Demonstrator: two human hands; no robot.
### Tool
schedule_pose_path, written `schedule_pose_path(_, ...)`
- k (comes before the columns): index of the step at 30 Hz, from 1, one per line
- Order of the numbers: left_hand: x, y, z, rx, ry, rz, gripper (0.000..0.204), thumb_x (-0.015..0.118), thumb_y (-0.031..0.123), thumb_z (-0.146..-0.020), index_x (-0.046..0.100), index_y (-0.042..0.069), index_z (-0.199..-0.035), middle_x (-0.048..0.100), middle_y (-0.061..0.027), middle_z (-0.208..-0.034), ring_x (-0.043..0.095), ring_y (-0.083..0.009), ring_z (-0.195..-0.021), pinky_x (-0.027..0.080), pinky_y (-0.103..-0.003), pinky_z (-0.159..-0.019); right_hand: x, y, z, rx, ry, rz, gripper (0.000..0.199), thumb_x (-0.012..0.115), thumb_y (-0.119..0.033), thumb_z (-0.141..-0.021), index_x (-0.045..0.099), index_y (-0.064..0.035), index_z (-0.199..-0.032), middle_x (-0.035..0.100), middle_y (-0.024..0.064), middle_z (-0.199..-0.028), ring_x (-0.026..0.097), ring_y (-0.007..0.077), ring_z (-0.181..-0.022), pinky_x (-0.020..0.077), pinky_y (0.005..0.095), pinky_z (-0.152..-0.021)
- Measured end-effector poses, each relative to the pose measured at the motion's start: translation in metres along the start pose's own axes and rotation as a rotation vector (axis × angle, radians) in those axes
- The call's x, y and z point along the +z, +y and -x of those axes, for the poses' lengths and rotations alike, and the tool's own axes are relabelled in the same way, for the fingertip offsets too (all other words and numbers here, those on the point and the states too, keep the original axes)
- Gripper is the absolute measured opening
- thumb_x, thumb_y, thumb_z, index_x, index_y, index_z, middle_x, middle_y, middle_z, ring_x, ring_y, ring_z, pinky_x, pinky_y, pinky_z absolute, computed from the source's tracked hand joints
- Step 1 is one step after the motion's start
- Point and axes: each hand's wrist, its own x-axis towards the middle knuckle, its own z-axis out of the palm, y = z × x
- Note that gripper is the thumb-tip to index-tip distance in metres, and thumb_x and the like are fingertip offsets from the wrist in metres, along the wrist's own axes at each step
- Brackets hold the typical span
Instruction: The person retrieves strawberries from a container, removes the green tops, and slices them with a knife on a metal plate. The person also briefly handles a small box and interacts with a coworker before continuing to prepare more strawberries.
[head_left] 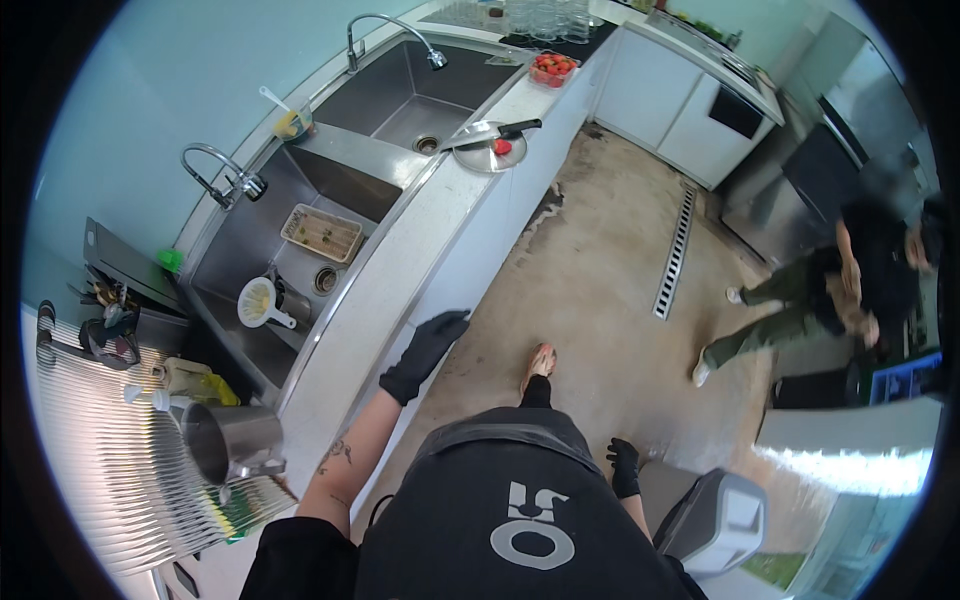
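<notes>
A kitchen is viewed from above the wearer's head. The left hand (425,352), covered by a black glove, is held flat over the front edge of the white counter (370,310); its fingers are extended and spread loosely, and nothing is grasped. The long axis of the hand is directed up and to the right, along the run of the counter edge, the fingertips being toward the far end. Whether the palm touches the counter cannot be told.

The right hand (625,466), likewise gloved in black, is hung low beside the body, just beside the grey lidded bin (715,522). Its fingers are curled loosely; nothing is seen in it, though how far it is closed cannot be told with certainty.

On the ridged draining surface (110,470) at lower left, a steel pot (232,440) is lain on its side, its mouth turned to the left. In the nearer sink basin (300,250) a white strainer (260,302) and a rectangular tray (322,232) are contained. Farther along the counter, a round steel plate (488,155) is crossed by a black-handled knife (495,132), with a red piece of fruit on it; a tub of strawberries (553,68) is placed beyond. Another person (850,290) is seated or crouched on the floor at the right, well apart.
</notes>
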Motion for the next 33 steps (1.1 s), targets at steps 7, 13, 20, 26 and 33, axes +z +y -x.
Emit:
schedule_pose_path(7,0.035,0.064,-0.165,0.149,0.285,-0.076,0.033,0.063,0.013,-0.085,0.060,0.004,-0.116,0.064,-0.0082,-0.111,0.059,-0.0153,-0.096,0.046,-0.029,-0.084,0.083,-0.264,-0.181,-0.529,-0.143,0.134,0.026,0.058,-0.023,-0.088,0.065,-0.0007,-0.099,0.065,0.0058,-0.087,0.057,0.0136,-0.079,0.0453,0.0277,-0.073)
schedule_pose_path(13,0.037,0.061,-0.247,0.178,0.690,-0.449,0.051,0.072,0.018,-0.074,0.056,0.009,-0.122,0.055,-0.0139,-0.120,0.051,-0.0286,-0.107,0.039,-0.039,-0.093,0.211,-0.537,-0.235,-0.864,-0.392,0.240,0.026,0.058,-0.016,-0.088,0.064,0.0013,-0.107,0.066,0.0075,-0.099,0.059,0.0146,-0.091,0.0438,0.0263,-0.084)
schedule_pose_path(20,0.031,0.050,-0.313,0.119,0.734,-0.684,0.057,0.076,0.021,-0.069,0.055,0.011,-0.121,0.050,-0.0131,-0.126,0.045,-0.0316,-0.114,0.036,-0.043,-0.096,0.343,-0.725,-0.320,-1.243,-0.280,0.474,0.027,0.067,-0.023,-0.080,0.068,-0.0103,-0.105,0.066,0.0099,-0.089,0.061,0.0193,-0.079,0.0476,0.0320,-0.074)
schedule_pose_path(26,0.047,0.063,-0.347,-0.012,0.776,-0.637,0.055,0.077,0.018,-0.068,0.057,0.010,-0.119,0.053,-0.0132,-0.123,0.047,-0.0306,-0.114,0.037,-0.041,-0.097,0.408,-0.813,-0.368,-1.462,-0.309,0.863,0.030,0.071,-0.033,-0.075,0.071,-0.0138,-0.098,0.062,0.0115,-0.079,0.062,0.0283,-0.073,0.0490,0.0377,-0.068)
schedule_pose_path(33,0.075,0.083,-0.417,-0.067,0.929,-0.663,0.058,0.077,0.015,-0.068,0.054,0.010,-0.120,0.053,-0.0141,-0.121,0.047,-0.0310,-0.114,0.038,-0.041,-0.095,0.439,-0.848,-0.375,-1.643,-0.498,1.221,0.036,0.076,-0.041,-0.065,0.072,-0.0160,-0.092,0.063,0.0122,-0.080,0.061,0.0306,-0.072,0.0487,0.0407,-0.067)
